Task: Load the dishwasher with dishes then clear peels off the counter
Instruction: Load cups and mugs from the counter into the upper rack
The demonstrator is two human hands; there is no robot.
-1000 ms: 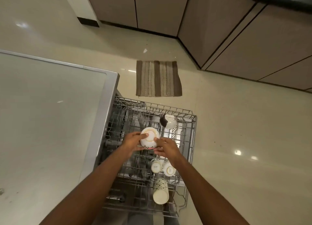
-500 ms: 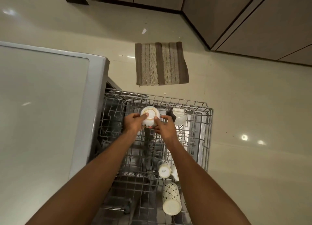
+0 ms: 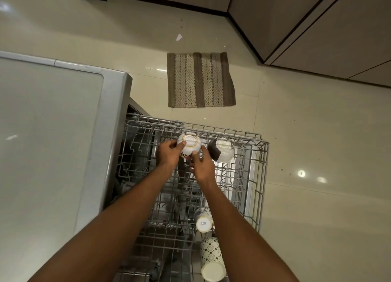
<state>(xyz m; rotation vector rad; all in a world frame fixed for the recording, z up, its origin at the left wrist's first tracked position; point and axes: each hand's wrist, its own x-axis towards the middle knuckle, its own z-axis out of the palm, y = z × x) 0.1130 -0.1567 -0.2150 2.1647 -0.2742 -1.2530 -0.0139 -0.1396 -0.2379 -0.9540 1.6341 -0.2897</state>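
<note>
Bowl (image 3: 189,146) between both hands' grip

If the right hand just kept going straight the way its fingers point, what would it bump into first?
The right hand already has its fingers on the upturned white bowl, so that comes first. Past it, probably the far rim of the dishwasher rack, though depth is unclear.

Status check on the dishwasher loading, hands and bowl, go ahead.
Both hands, left hand and right hand, grip the upturned white bowl. Bowl at far end of rack. Brown-and-white bowl close on its right.
</note>
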